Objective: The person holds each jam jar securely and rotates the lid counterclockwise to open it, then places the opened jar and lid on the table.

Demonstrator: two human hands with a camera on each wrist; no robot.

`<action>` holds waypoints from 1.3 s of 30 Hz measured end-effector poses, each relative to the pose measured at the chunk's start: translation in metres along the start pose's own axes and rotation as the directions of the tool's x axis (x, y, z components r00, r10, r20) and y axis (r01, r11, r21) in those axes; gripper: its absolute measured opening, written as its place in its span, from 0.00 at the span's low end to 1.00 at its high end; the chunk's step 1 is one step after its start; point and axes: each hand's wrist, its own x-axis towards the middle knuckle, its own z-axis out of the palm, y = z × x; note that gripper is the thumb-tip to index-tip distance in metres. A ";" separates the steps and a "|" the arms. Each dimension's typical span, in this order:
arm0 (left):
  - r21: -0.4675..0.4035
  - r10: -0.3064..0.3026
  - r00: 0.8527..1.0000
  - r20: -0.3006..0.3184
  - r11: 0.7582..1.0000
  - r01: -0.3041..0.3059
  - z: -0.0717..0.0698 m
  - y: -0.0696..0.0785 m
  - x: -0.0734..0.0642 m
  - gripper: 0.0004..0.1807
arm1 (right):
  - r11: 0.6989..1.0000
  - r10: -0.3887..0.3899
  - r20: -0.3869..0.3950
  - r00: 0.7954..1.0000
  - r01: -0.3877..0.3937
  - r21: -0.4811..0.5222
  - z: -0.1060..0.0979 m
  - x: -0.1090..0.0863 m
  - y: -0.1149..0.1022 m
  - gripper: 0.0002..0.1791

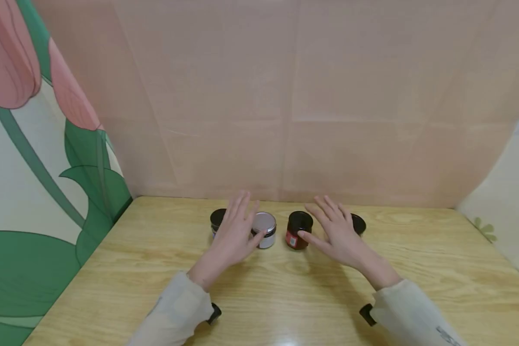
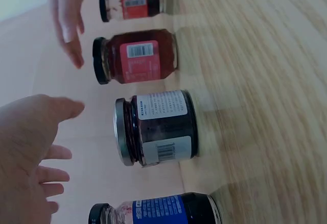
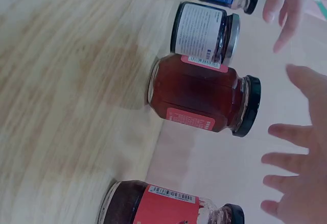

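Several glass jars stand in a row. My left hand point(image 1: 235, 233) is held over the left two, fingers spread, holding nothing: a black-lidded jar with a blue label point(image 2: 158, 211), partly covered by the hand in the head view, and a dark jar with a silver lid point(image 1: 265, 223) and white labels. My right hand point(image 1: 338, 236), also spread and empty, is between the right two. One is a deep red jam jar point(image 3: 196, 94) with a black lid, its front overlapped by the thumb tip in the head view; the other is a black-lidded jar with a red label point(image 3: 168, 206).
The jars stand near the back of a wood-grain table point(image 1: 268, 298). Right behind it hangs a plain pinkish cloth point(image 1: 285, 96). A tulip-patterned panel point(image 1: 21, 192) borders the left side, and a pale one point(image 1: 506, 202) the right.
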 end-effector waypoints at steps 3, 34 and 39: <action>-0.006 0.005 0.996 -0.090 1.000 -0.006 -0.001 -0.002 -0.002 0.32 | 0.999 -0.043 -0.087 0.995 0.045 0.021 0.001 -0.001 -0.001 0.32; -0.102 -0.118 0.970 -0.213 0.990 0.098 -0.002 -0.047 -0.027 0.41 | 0.992 -0.112 -0.281 0.953 0.126 0.032 0.002 -0.013 -0.014 0.13; -0.188 -0.193 0.970 -0.146 0.968 0.164 0.005 -0.053 -0.032 0.49 | 0.989 -0.124 -0.280 0.952 0.142 0.044 0.004 -0.014 -0.016 0.13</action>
